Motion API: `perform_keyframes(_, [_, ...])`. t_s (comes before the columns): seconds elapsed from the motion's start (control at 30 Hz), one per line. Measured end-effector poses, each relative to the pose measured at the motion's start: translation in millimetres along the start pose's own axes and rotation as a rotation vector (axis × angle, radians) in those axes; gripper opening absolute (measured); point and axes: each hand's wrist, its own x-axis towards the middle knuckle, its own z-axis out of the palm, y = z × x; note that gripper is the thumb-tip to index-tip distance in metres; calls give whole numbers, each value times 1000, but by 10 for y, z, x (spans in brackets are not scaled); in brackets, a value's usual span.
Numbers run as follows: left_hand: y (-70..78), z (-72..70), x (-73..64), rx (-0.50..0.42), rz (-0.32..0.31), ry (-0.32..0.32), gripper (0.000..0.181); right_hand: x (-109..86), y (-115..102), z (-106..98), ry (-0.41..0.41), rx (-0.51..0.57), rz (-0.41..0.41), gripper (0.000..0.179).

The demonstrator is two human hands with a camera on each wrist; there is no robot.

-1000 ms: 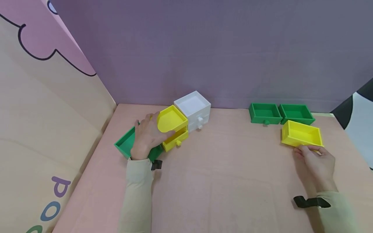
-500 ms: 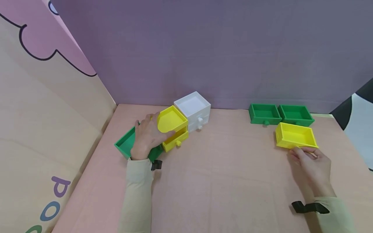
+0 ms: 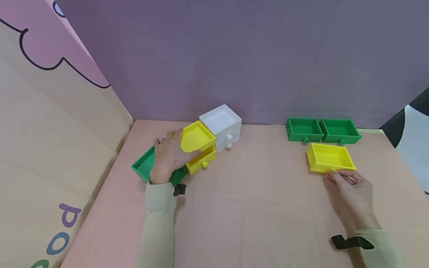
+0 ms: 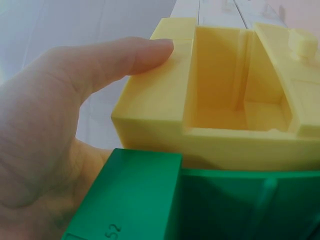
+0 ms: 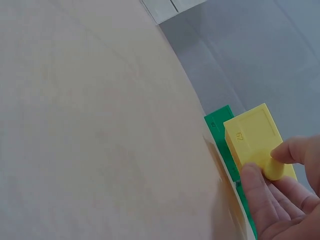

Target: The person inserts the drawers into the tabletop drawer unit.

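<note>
At the right, my right hand (image 3: 352, 191) pinches the knob (image 5: 274, 169) of a loose yellow drawer (image 3: 330, 158), held level close over the table with its hollow side up. My left hand (image 3: 167, 158) grips a small yellow drawer cabinet (image 3: 197, 138), the thumb (image 4: 145, 56) lying on its casing and the other fingers over its far left side. One drawer sits in the lower slot of that cabinet; the upper slot is open at the front. Partly under my left hand and wrist is a green casing (image 3: 145, 165), right beside the yellow one.
A white drawer cabinet (image 3: 221, 120) with knobs stands against the yellow one, near the back wall. Two green drawers (image 3: 304, 130) lie side by side at the back right, just behind the yellow drawer. A grey-purple panel (image 3: 254, 63) rises along the table's back edge.
My right hand has carried the yellow drawer leftward and slightly toward me, in front of the green drawers. My left hand and the cabinets stay where they were.
</note>
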Motion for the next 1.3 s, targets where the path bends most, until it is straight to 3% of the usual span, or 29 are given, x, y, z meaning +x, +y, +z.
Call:
perform_keyframes(0.13, [-1,-2,2,0,-5,-3,91,0,7,41,16,-77,4,18])
perform_keyframes(0.63, [1,-26,-12,7,-13,-16,93,-148,25,270,-76,-97,-30,25])
perform_keyframes(0.9, [-4,-22,-11,7,-14,-10,93,-237,-46,337,-174,-9,-47,26])
perform_keyframes(1.13, [11,-17,-2,5,-12,-23,95,-301,-76,392,-225,155,-47,15])
perform_keyframes(1.3, [3,-25,3,3,-12,-25,95,-348,-59,490,-246,45,-42,29])
